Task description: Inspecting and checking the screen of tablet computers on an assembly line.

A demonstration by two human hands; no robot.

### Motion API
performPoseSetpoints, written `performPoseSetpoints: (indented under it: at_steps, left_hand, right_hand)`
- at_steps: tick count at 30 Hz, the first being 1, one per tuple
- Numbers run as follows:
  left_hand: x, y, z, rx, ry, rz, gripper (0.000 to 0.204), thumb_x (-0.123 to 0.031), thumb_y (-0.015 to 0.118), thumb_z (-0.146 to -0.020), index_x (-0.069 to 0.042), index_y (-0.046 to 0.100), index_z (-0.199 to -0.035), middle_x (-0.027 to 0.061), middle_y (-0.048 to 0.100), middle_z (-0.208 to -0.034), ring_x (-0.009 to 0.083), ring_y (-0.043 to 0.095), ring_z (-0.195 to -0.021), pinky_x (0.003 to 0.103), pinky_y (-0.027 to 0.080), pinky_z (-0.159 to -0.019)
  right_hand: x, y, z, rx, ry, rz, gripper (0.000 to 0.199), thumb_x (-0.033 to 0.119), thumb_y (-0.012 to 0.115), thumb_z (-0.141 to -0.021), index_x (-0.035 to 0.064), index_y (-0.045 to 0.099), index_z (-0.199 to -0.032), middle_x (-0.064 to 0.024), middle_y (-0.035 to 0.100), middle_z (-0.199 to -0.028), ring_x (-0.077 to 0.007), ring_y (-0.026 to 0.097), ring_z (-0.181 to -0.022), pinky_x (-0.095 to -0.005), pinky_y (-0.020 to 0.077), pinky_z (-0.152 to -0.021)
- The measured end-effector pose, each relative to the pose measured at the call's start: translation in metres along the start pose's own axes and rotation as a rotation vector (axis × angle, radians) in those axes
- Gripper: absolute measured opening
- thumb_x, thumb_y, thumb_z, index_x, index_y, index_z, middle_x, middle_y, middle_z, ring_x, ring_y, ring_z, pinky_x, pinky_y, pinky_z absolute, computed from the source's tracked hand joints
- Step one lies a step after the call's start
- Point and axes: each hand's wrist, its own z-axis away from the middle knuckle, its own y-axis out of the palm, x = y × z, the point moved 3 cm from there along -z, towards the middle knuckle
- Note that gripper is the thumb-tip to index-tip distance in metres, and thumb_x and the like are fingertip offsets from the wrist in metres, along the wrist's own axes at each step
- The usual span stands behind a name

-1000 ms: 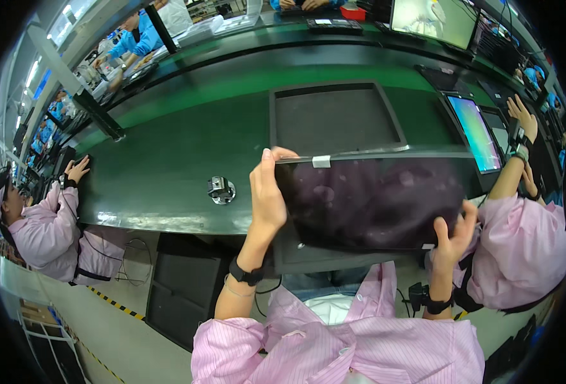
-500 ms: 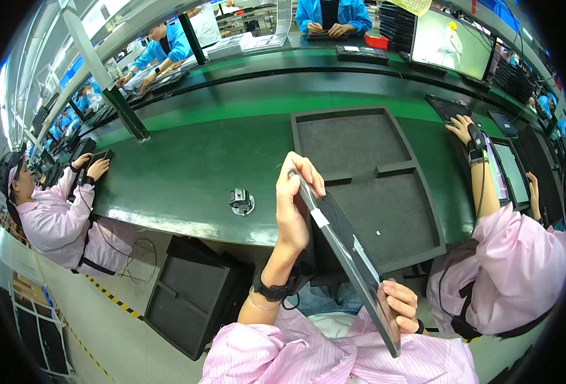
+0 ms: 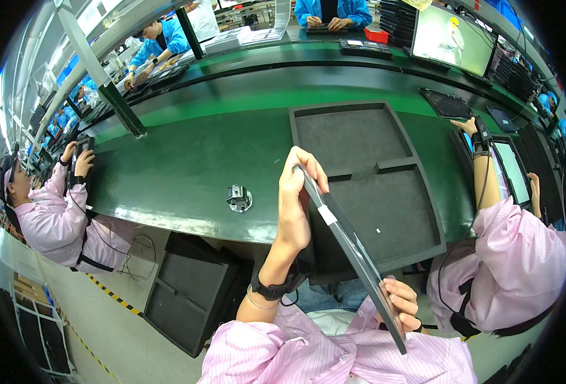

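A thin, dark, tablet-like panel is held up before my body, tilted and seen almost edge-on, with a white label near its upper end. My left hand grips the upper end, thumb on one side and fingers over the other. At the lower end my right hand is closed around the right edge. Most of the panel's broad faces are turned out of sight. Behind it, a dark foam tray with raised dividers lies on the green table. A small white scrap sits in the tray.
A small metal fixture stands left of the tray. Another dark tray is below the table edge. One co-worker handles a dark device at left; another works beside tablets at right. A monitor stands at the back.
The panel has turned more edge-on in my hands, its lower end shifting slightly right. The left co-worker has raised a dark device; the right co-worker's hand has moved slightly.
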Motion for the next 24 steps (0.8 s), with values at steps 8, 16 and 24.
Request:
performPoseSetpoints:
  at_steps: [8,16,24]
  left_hand:
    - [-0.0028,0.0018,-0.0002,0.017,0.007,-0.022,0.033,-0.039,0.037,-0.094,-0.008,0.036,-0.083,0.0078,0.046,-0.073,0.0142,0.045,-0.069,0.027,0.037,-0.067]
    - [-0.0032,0.0026,-0.0003,0.015,-0.008,-0.036,0.03,-0.037,0.036,-0.091,-0.008,0.039,-0.086,0.0047,0.046,-0.074,0.0107,0.044,-0.07,0.025,0.036,-0.068]
    - [-0.0023,0.0019,-0.0014,0.016,-0.012,-0.055,0.028,-0.035,0.036,-0.091,-0.008,0.039,-0.085,0.0044,0.045,-0.073,0.0106,0.044,-0.069,0.025,0.036,-0.066]
  right_hand:
    - [0.0002,-0.0036,0.0019,0.017,0.012,-0.082,0.034,0.019,0.051,-0.094,0.0061,0.036,-0.122,-0.0227,0.053,-0.116,-0.0416,0.062,-0.097,-0.0561,0.0577,-0.078]
    - [0.0006,-0.0069,-0.0021,0.057,0.046,-0.111,0.045,0.018,0.056,-0.092,0.0091,0.035,-0.13,-0.0207,0.052,-0.123,-0.0412,0.061,-0.103,-0.0561,0.0568,-0.079]
    - [0.0004,-0.0064,0.0015,0.05,0.097,-0.147,0.048,0.016,0.059,-0.089,0.0112,0.036,-0.13,-0.0194,0.051,-0.125,-0.0409,0.059,-0.105,-0.0572,0.0552,-0.082]
